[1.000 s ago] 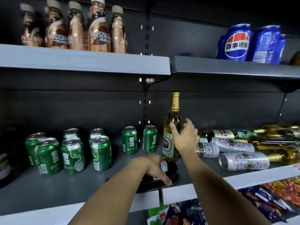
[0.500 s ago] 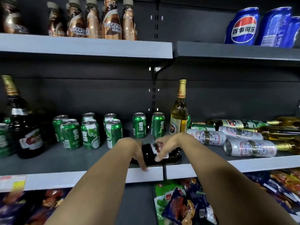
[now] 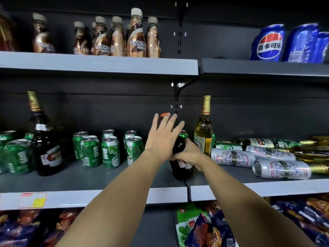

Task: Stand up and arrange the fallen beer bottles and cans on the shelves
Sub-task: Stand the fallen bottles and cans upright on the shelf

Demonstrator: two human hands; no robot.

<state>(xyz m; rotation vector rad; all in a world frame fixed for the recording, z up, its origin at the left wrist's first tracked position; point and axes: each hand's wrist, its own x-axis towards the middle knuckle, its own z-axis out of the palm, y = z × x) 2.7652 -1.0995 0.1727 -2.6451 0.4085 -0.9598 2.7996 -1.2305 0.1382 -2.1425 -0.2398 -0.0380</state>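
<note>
- A dark brown beer bottle (image 3: 181,168) is stood upright on the middle shelf (image 3: 92,179), close to the front lip and right at the seam where the two shelf boards meet.
- Its lower body is gripped by the right hand (image 3: 188,155), the fingers being curled round the label.
- The left hand (image 3: 162,138) is held flat against the bottle's neck and shoulder, fingers straight and spread; nothing is clasped by it. An orange cap (image 3: 164,114) is seen just above its fingertips.
- Just right of the dark bottle, a pale gold-capped beer bottle (image 3: 203,129) is stood upright, further back.
- Further right of the dark bottle, white patterned cans (image 3: 281,169) and amber bottles (image 3: 313,154) are left lying on their sides, reaching nearly to the shelf's front edge.
- Left of the dark bottle, upright green cans (image 3: 110,152) are grouped towards the back, with bare shelf left before them.
- At far left, another dark bottle (image 3: 45,139) is stood among green cans.
</note>
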